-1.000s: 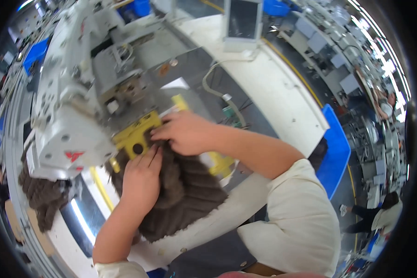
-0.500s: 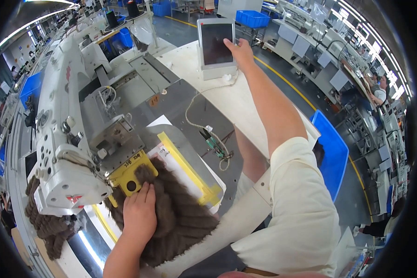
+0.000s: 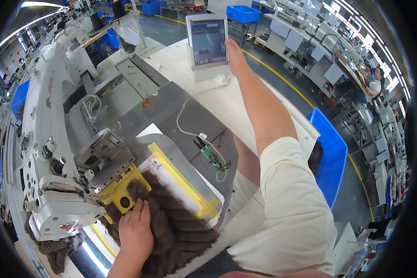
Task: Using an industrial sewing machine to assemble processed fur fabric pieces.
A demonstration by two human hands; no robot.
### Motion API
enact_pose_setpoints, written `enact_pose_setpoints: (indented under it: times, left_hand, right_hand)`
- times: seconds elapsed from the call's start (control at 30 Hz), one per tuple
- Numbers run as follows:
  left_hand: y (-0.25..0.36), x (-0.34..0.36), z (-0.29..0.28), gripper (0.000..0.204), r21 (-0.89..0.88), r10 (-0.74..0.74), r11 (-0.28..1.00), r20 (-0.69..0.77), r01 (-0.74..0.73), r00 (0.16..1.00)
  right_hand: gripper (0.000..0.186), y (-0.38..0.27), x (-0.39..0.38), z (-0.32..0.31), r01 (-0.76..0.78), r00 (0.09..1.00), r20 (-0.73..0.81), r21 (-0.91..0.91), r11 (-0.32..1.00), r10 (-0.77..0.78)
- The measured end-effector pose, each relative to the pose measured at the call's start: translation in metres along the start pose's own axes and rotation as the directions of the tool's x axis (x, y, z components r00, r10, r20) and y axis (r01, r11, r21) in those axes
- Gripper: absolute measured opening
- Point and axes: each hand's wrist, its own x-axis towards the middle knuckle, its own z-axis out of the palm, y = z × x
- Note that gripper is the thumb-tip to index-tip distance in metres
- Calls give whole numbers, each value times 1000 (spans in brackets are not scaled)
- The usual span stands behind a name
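My left hand (image 3: pixel 136 227) lies flat on a piece of brown ribbed fur fabric (image 3: pixel 190 236). Its fingers are stretched out, the tips beside a yellow plate (image 3: pixel 117 181) with a round hole, under the sewing machine's head (image 3: pixel 62 215). Part of the fabric is bunched next to these fingers. At the far side, my right hand (image 3: pixel 236 59) touches the right edge of a lit touchscreen panel (image 3: pixel 208 41). One digit of it is stretched up along the edge; the other fingers are mostly hidden.
Paper with yellow tape strips (image 3: pixel 178 180) lies under and beside the fabric. Thread snips with green handles (image 3: pixel 208 154) hang on a cord to the right. A blue bin (image 3: pixel 333 153) stands beyond my right arm. More brown fabric (image 3: pixel 53 255) lies left of the machine head.
The panel's dark screen has lit up. My right hand has shifted from in front of the screen to its right edge. My left hand stays on the fabric; the whole view has shifted slightly.
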Motion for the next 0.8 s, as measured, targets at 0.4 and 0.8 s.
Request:
enact_pose_setpoints:
  times: [0.4,0.8]
  left_hand:
    - [3,5,-3,51,-6,21,1000,-4,-21,1000]
    - [4,4,-9,49,24,-18,1000,29,17,999]
  right_hand:
    - [32,40,10,-62,92,968,251,-446,890,26]
    - [51,2,44,-12,-76,990,121,10,997,74]
